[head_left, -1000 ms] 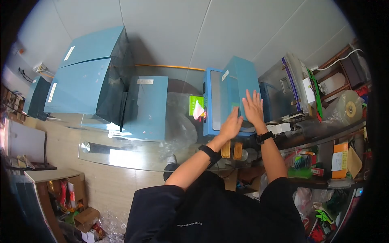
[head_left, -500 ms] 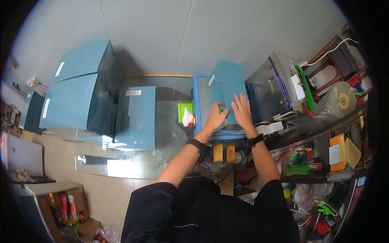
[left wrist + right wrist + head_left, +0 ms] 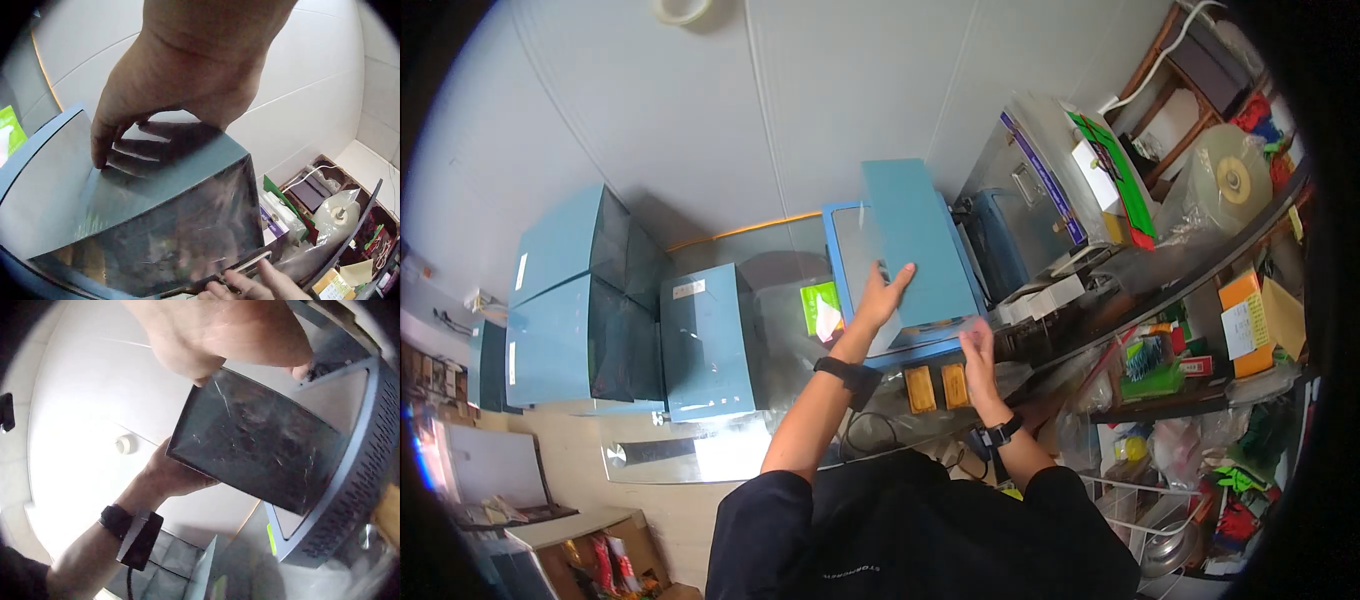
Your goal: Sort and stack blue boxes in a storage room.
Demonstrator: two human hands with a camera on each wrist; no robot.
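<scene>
A long teal box point(image 3: 915, 240), wrapped in clear film, lies on the grey plate point(image 3: 855, 250) of a blue-framed machine point(image 3: 833, 235). My left hand point(image 3: 880, 305) rests on its left side, thumb on the upper face; in the left wrist view its fingers point(image 3: 128, 147) spread fairly straight over the box. At the near right corner is my right hand point(image 3: 982, 365), fingers loosely raised beside the box's end. The right wrist view shows the box's dark end face point(image 3: 250, 444) under that hand, with my left hand point(image 3: 178, 478) along the opposite edge.
Several teal boxes point(image 3: 550, 340) stand to the left on a glass table point(image 3: 700, 440). A green tissue pack point(image 3: 818, 305) lies left of the machine. Two wooden blocks point(image 3: 920, 388) sit at its front. A film roll point(image 3: 1225, 180) and cluttered shelves point(image 3: 1170, 390) occupy the right.
The box has turned on the plate, so another broad face now points up. My right hand has come down from its right side to the near corner. The head view has shifted.
</scene>
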